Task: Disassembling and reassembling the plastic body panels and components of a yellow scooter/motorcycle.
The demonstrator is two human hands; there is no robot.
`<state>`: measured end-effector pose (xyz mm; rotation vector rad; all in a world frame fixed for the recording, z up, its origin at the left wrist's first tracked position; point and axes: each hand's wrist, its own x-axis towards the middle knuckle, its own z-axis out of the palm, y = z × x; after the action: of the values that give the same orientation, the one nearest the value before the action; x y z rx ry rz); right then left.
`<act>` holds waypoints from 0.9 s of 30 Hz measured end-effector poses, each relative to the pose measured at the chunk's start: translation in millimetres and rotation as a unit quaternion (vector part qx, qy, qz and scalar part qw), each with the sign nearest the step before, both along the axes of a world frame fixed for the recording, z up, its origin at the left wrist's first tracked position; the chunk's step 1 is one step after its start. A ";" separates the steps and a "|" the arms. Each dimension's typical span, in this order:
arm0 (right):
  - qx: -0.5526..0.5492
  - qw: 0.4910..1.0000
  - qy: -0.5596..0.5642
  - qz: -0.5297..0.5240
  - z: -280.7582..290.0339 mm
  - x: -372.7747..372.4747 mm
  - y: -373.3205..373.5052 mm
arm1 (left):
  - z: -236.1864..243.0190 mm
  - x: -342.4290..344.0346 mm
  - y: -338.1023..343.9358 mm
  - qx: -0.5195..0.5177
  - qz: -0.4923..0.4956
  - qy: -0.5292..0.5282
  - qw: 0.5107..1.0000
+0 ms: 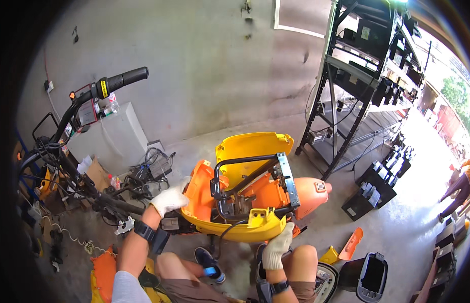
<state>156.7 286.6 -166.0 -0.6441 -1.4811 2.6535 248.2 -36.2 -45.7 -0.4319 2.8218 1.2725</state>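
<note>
A partly stripped electric scooter stands in front of me, its black tube frame (218,194) showing between the body panels. My left hand (169,198), in a white knit glove, closes on the left edge of an orange body panel (197,188); its fingertips are partly hidden. Along the near side runs a yellow side panel (240,232). Its right end is gripped by my gloved right hand (279,246), with some fingers out of sight behind it. Another yellow panel (250,151) rises on the far side. An orange tail piece (311,197) sticks out at the right.
Handlebars (111,85) reach up at left beside a grey cabinet (111,134). A metal rack (353,108) stands at back right, with black batteries (369,194) on the floor. A loose orange strip (351,244) and an open black bin (372,278) lie near my right knee. Another person (459,187) is at far right.
</note>
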 end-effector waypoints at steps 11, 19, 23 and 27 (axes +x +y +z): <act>-0.197 0.976 0.028 0.089 27.0 16.9 15.2 | 20.2 35.3 36.9 -0.093 0.012 0.002 0.996; -0.232 0.967 -0.015 0.099 -21.9 -18.8 47.5 | 2.5 41.6 86.2 -0.175 0.109 -0.049 0.977; -0.209 0.965 0.004 0.160 -20.7 21.7 51.2 | -4.7 37.0 64.6 -0.134 0.110 0.057 0.983; -0.178 0.971 0.068 0.142 -27.9 36.2 50.5 | -27.8 26.3 48.6 -0.102 0.127 0.118 0.980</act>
<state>192.9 337.2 -193.9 -0.2658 -1.1471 3.1472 274.5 12.3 -73.5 -0.7140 3.2007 1.1410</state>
